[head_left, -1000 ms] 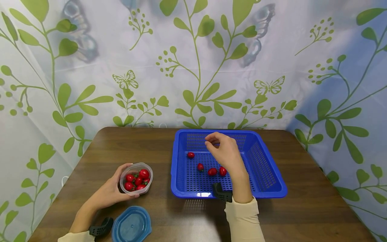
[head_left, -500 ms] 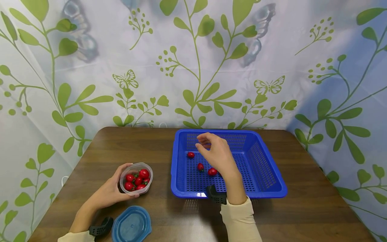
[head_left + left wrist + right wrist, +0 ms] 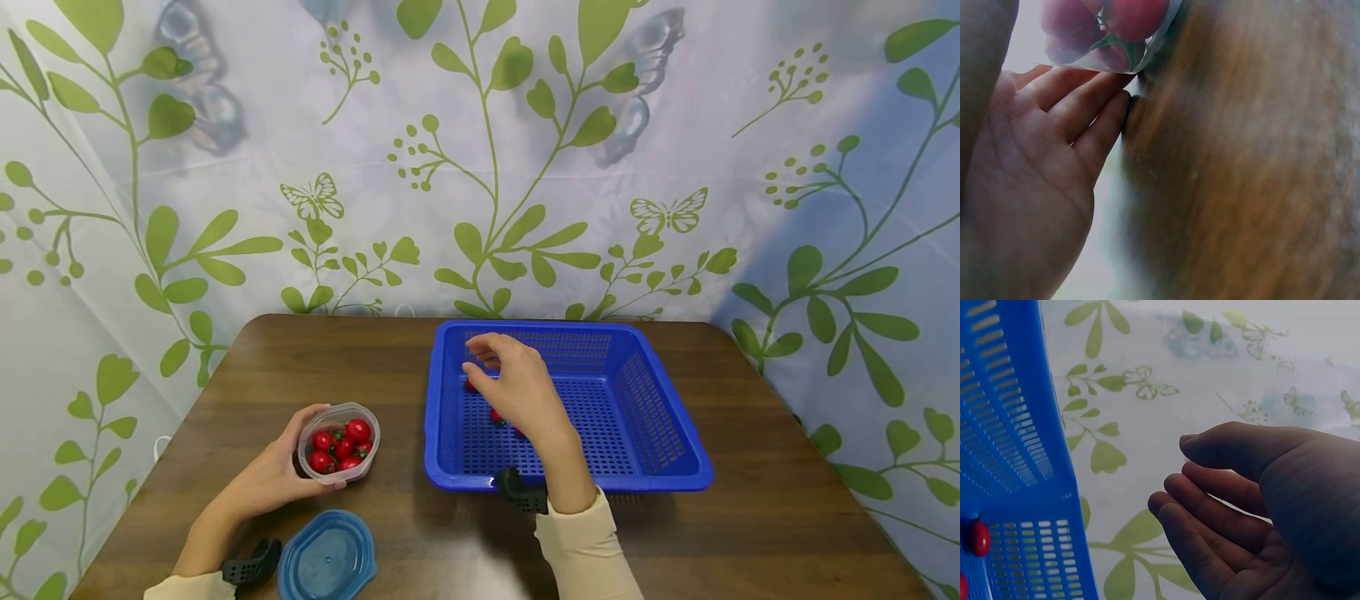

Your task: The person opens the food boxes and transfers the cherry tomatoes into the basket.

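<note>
My left hand [image 3: 273, 471] holds a small clear plastic container [image 3: 341, 416] from its left side, thumb at the near side and fingers around the far side. Several red cherry tomatoes [image 3: 344, 450] with green stems lie inside it; the left wrist view shows some tomatoes [image 3: 1135, 17] through the wall. Over the left part of a blue plastic basket [image 3: 675, 408], my right hand [image 3: 517, 387] hovers with loosely bent fingers, thumb apart, nothing between them. Below it, cherry tomatoes [image 3: 496, 416] on the basket floor are partly hidden by the hand and wrist.
A blue lid [image 3: 328, 557] lies on the brown wooden table [image 3: 360, 358], close to my left wrist. Behind the table hangs a leaf-patterned cloth [image 3: 525, 167]. The basket's raised rim stands around the tomatoes below my right hand.
My right hand has moved left across the basket, its thumb and fingers spreading a little apart. It now covers parts of the tomatoes below. The left hand and container have stayed put.
</note>
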Demonstrator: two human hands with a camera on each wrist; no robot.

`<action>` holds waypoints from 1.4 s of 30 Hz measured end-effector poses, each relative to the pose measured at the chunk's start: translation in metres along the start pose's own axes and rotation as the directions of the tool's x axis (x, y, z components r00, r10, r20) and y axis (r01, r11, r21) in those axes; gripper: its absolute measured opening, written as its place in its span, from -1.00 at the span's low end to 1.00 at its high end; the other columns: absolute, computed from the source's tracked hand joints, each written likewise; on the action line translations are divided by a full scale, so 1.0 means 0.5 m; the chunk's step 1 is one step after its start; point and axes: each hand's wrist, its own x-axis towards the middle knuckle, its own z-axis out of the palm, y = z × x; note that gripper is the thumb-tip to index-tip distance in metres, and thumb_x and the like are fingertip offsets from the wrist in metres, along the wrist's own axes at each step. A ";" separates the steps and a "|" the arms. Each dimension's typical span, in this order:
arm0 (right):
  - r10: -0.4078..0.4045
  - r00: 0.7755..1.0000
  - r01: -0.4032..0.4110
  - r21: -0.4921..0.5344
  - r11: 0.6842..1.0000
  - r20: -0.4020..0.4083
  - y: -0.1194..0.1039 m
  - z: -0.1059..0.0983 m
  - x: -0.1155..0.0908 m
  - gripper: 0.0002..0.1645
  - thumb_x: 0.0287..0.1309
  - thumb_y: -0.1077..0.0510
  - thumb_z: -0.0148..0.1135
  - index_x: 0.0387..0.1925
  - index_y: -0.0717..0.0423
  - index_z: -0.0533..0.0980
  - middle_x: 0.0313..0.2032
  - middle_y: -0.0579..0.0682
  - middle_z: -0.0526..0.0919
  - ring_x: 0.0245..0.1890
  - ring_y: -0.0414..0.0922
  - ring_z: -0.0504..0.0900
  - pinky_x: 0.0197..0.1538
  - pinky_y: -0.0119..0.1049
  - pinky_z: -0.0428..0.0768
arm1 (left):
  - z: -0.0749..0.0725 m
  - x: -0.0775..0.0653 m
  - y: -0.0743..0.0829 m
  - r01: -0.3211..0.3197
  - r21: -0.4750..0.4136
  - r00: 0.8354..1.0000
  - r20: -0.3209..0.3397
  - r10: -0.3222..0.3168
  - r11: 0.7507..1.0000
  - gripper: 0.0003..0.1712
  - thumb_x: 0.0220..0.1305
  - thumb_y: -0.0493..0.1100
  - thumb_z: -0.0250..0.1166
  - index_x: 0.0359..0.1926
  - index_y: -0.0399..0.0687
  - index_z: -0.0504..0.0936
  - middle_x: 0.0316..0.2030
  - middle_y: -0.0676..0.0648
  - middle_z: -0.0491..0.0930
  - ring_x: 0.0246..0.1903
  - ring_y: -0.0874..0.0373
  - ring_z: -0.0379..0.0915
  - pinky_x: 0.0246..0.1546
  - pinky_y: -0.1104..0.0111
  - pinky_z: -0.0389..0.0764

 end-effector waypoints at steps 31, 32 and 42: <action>-0.088 0.985 0.096 -0.054 0.994 0.146 -0.092 0.107 -0.026 -0.65 0.34 0.07 0.37 0.11 0.06 0.62 -0.01 -0.03 0.73 -0.04 -0.08 0.73 0.04 -0.24 0.67 | 0.001 -0.003 0.002 0.029 -0.040 1.000 0.006 -0.029 0.999 0.23 0.01 0.08 0.64 0.54 0.07 0.05 0.29 -0.18 0.51 0.26 -0.23 0.48 0.20 -0.25 0.49; -0.091 0.985 0.101 -0.063 0.993 0.147 -0.093 0.112 -0.026 -0.65 0.34 0.07 0.38 0.10 0.06 0.63 -0.01 -0.04 0.73 -0.04 -0.10 0.72 0.03 -0.26 0.67 | 0.000 -0.003 0.002 0.030 -0.035 1.000 0.007 -0.030 0.999 0.22 0.01 0.09 0.64 0.54 0.08 0.05 0.29 -0.16 0.52 0.26 -0.21 0.49 0.20 -0.20 0.51; -0.178 0.975 0.198 -0.149 0.969 0.135 -0.108 0.159 -0.034 -0.67 0.29 0.07 0.42 0.05 0.05 0.66 -0.07 -0.09 0.74 -0.11 -0.20 0.70 -0.05 -0.36 0.64 | -0.001 -0.002 0.003 0.019 -0.010 1.000 0.001 -0.019 1.000 0.22 0.01 0.08 0.65 0.53 0.07 0.06 0.29 -0.11 0.50 0.23 -0.12 0.52 0.16 0.26 0.56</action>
